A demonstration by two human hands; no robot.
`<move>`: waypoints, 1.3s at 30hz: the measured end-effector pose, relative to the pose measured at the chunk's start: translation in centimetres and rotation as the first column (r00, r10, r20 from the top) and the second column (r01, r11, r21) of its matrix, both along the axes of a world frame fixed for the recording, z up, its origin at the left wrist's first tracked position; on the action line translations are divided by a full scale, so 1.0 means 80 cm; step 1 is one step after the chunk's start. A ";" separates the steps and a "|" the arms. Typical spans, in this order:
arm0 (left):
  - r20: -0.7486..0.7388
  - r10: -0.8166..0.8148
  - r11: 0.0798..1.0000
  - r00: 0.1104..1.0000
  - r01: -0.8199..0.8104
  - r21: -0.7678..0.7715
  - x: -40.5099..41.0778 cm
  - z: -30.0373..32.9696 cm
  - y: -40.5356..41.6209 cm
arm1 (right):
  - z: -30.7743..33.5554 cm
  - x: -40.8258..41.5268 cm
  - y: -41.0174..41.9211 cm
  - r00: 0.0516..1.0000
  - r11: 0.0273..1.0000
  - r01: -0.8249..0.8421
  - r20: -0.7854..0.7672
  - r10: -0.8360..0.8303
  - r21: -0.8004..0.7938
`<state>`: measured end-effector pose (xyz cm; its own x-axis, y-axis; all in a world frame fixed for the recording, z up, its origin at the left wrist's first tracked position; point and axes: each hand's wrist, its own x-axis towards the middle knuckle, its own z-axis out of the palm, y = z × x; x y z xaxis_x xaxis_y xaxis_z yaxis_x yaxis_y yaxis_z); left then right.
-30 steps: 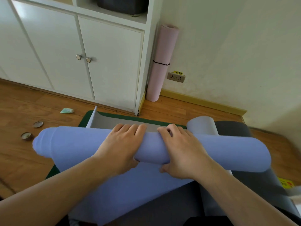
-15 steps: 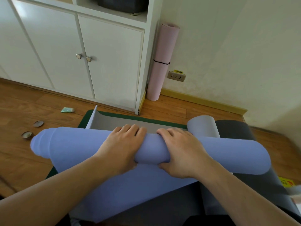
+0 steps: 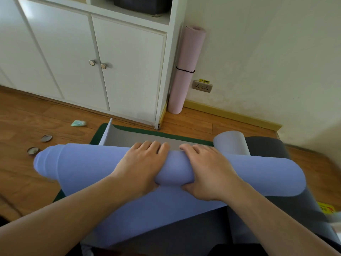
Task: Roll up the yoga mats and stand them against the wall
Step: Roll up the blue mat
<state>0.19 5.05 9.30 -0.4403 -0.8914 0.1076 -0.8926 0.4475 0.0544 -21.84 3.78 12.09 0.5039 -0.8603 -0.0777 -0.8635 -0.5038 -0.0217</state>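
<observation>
Left hand (image 3: 140,163) and right hand (image 3: 208,169) clamping around blue roll (image 3: 258,174), fingers curled over top, thumbs beneath, keeping winding tight; pink mat (image 3: 186,71) standing at wall (image 3: 267,43).

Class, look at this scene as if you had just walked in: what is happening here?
A person is rolling up a blue-purple yoga mat on the floor, left hand and right hand pressed side by side on the roll. Part of it lies unrolled toward the person, over a dark grey mat and a green mat. A pink rolled mat, tied with a black band, already stands against the wall beside the white cabinet.
</observation>
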 end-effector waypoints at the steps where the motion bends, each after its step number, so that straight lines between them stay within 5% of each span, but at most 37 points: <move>1: -0.036 0.009 1.000 0.999 -0.008 0.019 0.000 0.004 -0.002 | 0.001 0.000 0.001 1.000 1.000 -0.003 -0.023 0.002 -0.006; 5: -0.113 0.020 0.994 0.993 -0.007 0.111 0.009 0.018 -0.006 | -0.001 0.005 0.000 0.995 0.998 -0.043 -0.087 0.038 -0.054; 15: 0.049 0.009 0.974 0.999 -0.020 0.224 0.033 0.030 -0.009 | 0.005 -0.008 -0.010 0.999 1.000 -0.007 0.046 0.007 -0.002; 24: 0.036 0.029 0.978 0.999 -0.036 0.206 0.009 0.050 -0.003 | -0.001 0.027 0.006 0.993 0.991 -0.119 -0.004 0.119 -0.066; 33: -0.198 0.304 0.814 0.932 -0.146 0.562 0.146 0.122 -0.016 | 0.010 -0.026 -0.035 0.993 0.999 0.007 0.115 -0.003 -0.034; 36: -0.399 0.392 0.735 0.829 -0.022 0.677 0.161 0.117 -0.010 | 0.010 -0.036 -0.041 0.986 0.998 0.051 0.159 -0.046 -0.027; 39: -0.571 0.487 0.780 0.660 -0.035 0.625 0.147 0.104 -0.005 | 0.009 -0.045 -0.045 0.971 0.994 0.106 0.215 -0.104 -0.001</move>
